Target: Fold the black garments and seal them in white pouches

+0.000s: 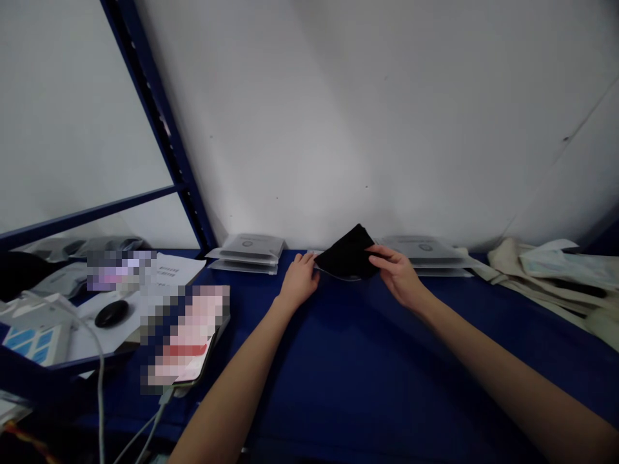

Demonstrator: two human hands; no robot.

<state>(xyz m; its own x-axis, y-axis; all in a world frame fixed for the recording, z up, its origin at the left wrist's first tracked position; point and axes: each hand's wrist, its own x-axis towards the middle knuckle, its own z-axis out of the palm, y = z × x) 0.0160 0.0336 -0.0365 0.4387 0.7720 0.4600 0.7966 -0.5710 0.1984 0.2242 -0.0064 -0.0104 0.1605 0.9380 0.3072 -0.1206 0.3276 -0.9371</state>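
A folded piece of black cloth [347,254] is raised at a slant over the far part of the blue table. My right hand [399,277] pinches its right edge between thumb and fingers. At the cloth's left corner is my left hand [300,280], its fingers curled, with a bit of pale, plastic-looking material showing beside the fingertips. What the left fingers grip is mostly hidden. A thin pale edge runs below the cloth. On either side lie frosted plastic bags with a printed mark, one stack on the left [249,248] and another on the right [425,251].
The blue table [333,374] meets a white wall [309,129]. To the left are a phone [193,341] with a charging cable [157,419], a black mouse [112,314] and papers [169,267], beyond a blue metal frame [159,116]. Beige cloth [517,277] is heaped at right.
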